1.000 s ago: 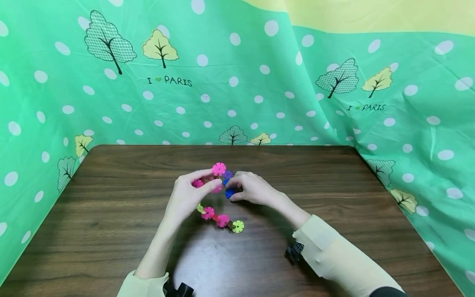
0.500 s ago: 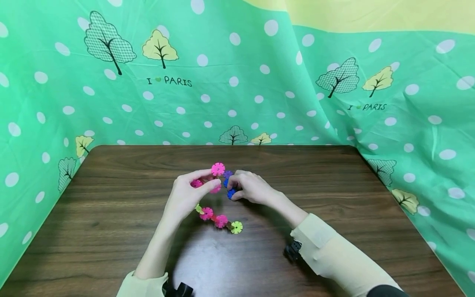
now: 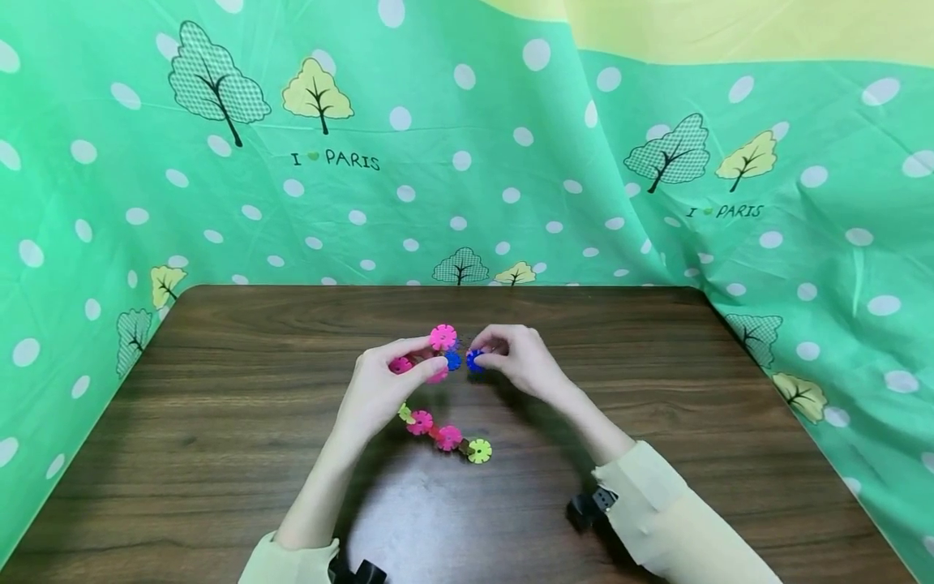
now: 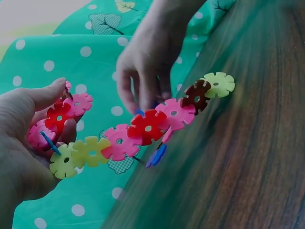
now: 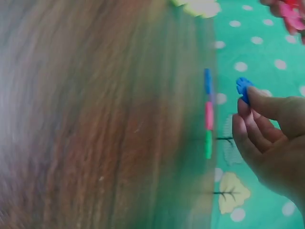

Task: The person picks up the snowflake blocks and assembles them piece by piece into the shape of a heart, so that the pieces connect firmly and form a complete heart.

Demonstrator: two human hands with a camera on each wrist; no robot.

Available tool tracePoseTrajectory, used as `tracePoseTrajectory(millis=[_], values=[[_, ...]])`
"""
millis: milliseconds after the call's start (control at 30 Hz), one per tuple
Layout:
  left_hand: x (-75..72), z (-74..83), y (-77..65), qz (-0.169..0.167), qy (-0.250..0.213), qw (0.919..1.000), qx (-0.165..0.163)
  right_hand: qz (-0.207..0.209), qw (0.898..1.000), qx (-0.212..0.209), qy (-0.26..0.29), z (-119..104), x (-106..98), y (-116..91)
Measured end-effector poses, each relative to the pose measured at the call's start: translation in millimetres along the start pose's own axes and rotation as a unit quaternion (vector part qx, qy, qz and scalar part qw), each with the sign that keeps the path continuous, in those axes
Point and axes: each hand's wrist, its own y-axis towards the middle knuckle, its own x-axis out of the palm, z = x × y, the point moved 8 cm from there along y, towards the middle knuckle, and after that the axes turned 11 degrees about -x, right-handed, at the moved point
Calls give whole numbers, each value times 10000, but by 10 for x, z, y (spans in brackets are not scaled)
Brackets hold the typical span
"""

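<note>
My left hand (image 3: 377, 385) holds a chain of interlocking flower-shaped plastic discs (image 4: 121, 142) between thumb and fingers. The linked discs are pink, red, yellow-green and brown, and the strand curves from the palm toward a yellow-green end disc (image 3: 479, 451). Beside the left fingertips a blue disc (image 3: 453, 360) shows near a pink disc (image 3: 443, 337). To the right, my right hand (image 3: 521, 361) pinches a separate blue disc (image 5: 243, 87) between thumb and fingertips, a small gap away from the chain. Part of the strand is hidden behind the left hand.
Both hands are above a dark wood-grain table (image 3: 219, 422). A green dotted cloth (image 3: 409, 162) with printed trees hangs behind and around it. In the right wrist view, a blue, pink and green strand (image 5: 208, 114) appears edge-on.
My right hand has moved right and slightly up with the blue disc, opening a gap to the chain. The left hand and its chain have shifted slightly right.
</note>
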Motion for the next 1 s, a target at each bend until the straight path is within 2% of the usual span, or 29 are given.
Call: tracePoseTrajectory(millis=[100, 200, 333, 533, 1000], values=[[36, -5, -1, -8, 12, 10000, -20, 571, 9975, 110, 398, -12, -166, -67], [69, -8, -6, -45, -24, 10000, -24, 1044, 9904, 138, 890, -41, -296, -132], [99, -5, -9, -67, -100, 9999, 35, 1412, 9797, 76, 1423, -121, -398, -186], [119, 0, -14, -64, -170, 9998, 80, 1582, 9724, -57, 1716, -266, -444, -223], [136, 12, -11, -121, -194, 9997, 116, 1724, 9662, -511, 1846, -457, -389, -248]])
